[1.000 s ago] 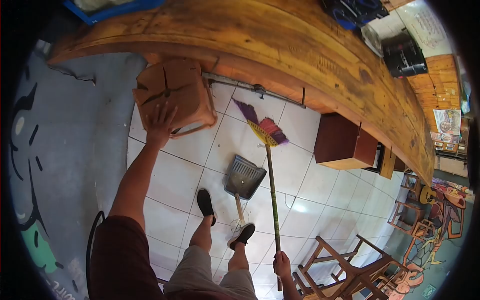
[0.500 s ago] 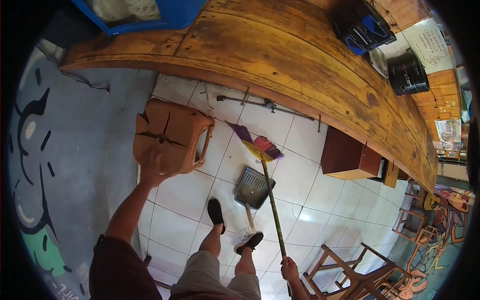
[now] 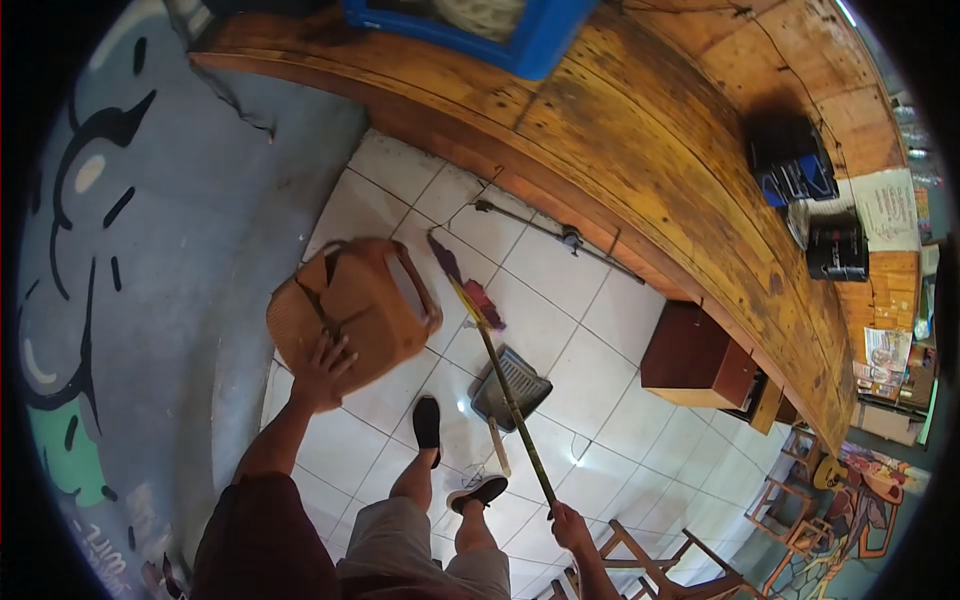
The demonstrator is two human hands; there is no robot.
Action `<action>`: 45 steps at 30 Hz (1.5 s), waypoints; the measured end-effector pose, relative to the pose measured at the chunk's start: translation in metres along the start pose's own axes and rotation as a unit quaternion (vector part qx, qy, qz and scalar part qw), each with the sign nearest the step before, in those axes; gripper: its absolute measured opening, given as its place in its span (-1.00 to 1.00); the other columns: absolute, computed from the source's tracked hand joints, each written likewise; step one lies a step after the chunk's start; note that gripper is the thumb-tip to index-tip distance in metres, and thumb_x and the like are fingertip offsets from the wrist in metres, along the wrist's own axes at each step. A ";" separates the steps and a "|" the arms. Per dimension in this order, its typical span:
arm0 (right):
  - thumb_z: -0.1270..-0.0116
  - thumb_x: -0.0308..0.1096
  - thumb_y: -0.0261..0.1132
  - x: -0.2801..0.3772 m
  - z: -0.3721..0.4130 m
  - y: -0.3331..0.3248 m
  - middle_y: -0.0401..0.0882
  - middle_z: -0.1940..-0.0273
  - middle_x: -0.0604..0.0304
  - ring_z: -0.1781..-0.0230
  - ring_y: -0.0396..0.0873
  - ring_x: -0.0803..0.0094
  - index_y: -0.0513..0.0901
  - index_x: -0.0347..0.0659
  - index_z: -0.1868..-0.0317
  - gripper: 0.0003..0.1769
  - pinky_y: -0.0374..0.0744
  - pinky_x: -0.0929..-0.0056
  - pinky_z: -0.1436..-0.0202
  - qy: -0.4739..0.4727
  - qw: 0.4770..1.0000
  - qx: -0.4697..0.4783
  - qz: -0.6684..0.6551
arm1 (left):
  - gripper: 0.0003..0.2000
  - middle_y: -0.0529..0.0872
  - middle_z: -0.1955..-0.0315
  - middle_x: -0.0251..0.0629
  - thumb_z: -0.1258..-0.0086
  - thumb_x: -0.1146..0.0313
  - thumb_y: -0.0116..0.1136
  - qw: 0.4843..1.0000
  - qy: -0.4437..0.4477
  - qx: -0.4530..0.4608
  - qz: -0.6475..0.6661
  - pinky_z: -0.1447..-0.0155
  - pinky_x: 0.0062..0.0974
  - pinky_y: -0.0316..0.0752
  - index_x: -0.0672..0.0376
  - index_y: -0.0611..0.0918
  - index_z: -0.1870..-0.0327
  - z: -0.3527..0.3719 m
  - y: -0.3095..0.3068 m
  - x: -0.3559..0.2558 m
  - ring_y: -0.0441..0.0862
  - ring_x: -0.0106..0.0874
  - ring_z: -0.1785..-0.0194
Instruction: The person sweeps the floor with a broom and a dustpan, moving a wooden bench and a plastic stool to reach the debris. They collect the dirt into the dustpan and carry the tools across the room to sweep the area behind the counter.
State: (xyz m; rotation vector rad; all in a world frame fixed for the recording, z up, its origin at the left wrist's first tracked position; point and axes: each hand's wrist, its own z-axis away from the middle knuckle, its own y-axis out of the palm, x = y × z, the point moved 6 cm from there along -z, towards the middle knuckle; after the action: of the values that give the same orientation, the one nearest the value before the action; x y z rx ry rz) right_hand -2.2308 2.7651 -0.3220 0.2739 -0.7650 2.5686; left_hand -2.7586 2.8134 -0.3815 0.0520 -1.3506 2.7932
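Note:
My left hand (image 3: 322, 372) grips the near edge of a cracked brown plastic stool (image 3: 350, 310), which is tilted off the white tiled floor. My right hand (image 3: 566, 522) is closed around the lower end of a long broom handle (image 3: 510, 410). The broom's purple, red and yellow bristles (image 3: 468, 290) rest on the tiles beside the stool. A grey dustpan (image 3: 510, 385) lies on the floor just right of the handle, in front of my black shoes (image 3: 428, 422).
A long curved wooden counter (image 3: 640, 150) runs across the top, carrying a blue crate (image 3: 500, 25) and black boxes (image 3: 795, 160). A brown wooden box (image 3: 695, 360) sits under it. Wooden chairs (image 3: 680, 570) stand at the lower right. A painted grey wall (image 3: 130, 250) is on the left.
My left hand has pulled the stool out from under the counter and tilted it toward me. The broom head has swung left, closer to the stool. The view has shifted.

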 end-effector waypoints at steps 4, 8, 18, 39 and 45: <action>-0.34 -0.02 -0.23 0.084 -0.047 0.017 0.50 0.51 -0.09 0.44 0.50 0.01 0.47 -0.20 0.31 -0.53 0.44 0.16 0.34 -0.060 0.995 -0.030 0.074 | -0.20 -0.22 -0.34 -0.45 -0.01 -0.07 0.10 0.991 0.067 0.088 -0.080 -0.25 0.25 -0.34 -0.28 0.00 -0.31 0.051 0.055 0.017 -0.36 -0.16 -0.38; -0.34 -0.13 -0.19 0.170 -0.149 0.057 0.47 0.29 -0.17 0.27 0.45 -0.12 0.43 -0.26 0.21 -0.62 0.43 0.05 0.23 -0.131 0.988 -0.040 0.070 | -0.20 -0.22 -0.34 -0.48 -0.04 -0.10 0.08 0.985 0.084 0.134 -0.074 -0.25 0.27 -0.40 -0.29 -0.05 -0.31 0.068 0.086 0.026 -0.37 -0.19 -0.38; -0.26 -0.25 -0.08 0.310 -0.348 0.058 0.45 0.08 -0.11 0.13 0.49 0.00 0.38 -0.27 0.08 -0.68 0.51 0.16 0.13 -0.142 0.935 -0.034 0.322 | -0.15 -0.18 -0.34 -0.50 0.05 -0.04 0.21 0.991 0.090 0.098 0.022 -0.27 0.24 -0.37 -0.35 -0.01 -0.30 0.065 0.100 0.038 -0.31 -0.27 -0.39; -0.30 -0.11 -0.15 0.339 -0.357 0.121 0.52 0.27 -0.22 0.14 0.49 -0.10 0.29 -0.25 0.12 -0.64 0.47 0.06 0.08 -0.073 0.967 -0.049 0.237 | -0.14 -0.24 -0.34 -0.60 0.00 0.06 0.21 0.985 0.093 0.130 0.070 -0.28 0.21 -0.42 -0.42 -0.09 -0.30 0.062 0.106 0.042 -0.36 -0.38 -0.39; -0.31 -0.08 -0.20 0.092 -0.221 -0.005 0.47 0.10 -0.02 0.08 0.45 0.04 0.31 -0.09 -0.07 -0.58 0.45 0.13 0.08 0.019 0.901 0.064 0.430 | -0.10 -0.25 -0.34 -0.59 0.06 0.09 0.25 0.984 0.106 0.116 0.084 -0.28 0.23 -0.43 -0.42 -0.08 -0.30 0.061 0.105 0.046 -0.37 -0.36 -0.39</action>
State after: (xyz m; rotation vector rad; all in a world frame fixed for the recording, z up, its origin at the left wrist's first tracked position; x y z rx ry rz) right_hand -2.3230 2.9252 -0.4742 -0.1198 -0.8257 3.4459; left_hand -2.8086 2.7015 -0.4234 -0.3591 -1.0245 2.9736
